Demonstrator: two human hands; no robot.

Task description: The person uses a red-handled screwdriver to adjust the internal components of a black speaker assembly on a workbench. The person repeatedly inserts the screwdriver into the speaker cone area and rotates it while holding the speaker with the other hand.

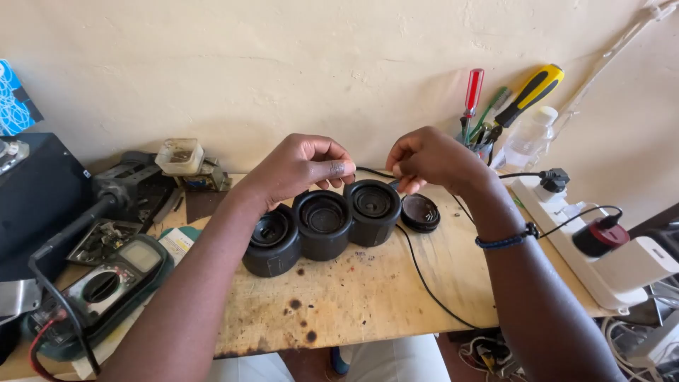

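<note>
Multimeter (106,286): lies flat at the left edge of the desk (368,297), its leads trailing off the front, within reach but untouched.
Speaker housing (322,223): three joined black cylinders, open ends up, resting on the desk just below both hands so the insides show.
Left hand (304,170): fingers curled, pinching the black wire (417,269) between thumb and fingertips above the housing.
Right hand (431,161): also closed on that wire, close to the left, holding a short stretch taut between them.
Round cap (420,212): lies face up just right of the housing.
Screwdrivers (523,99): stand in a holder against the wall.
Power strip (566,226): far right, plugs seated.
</note>
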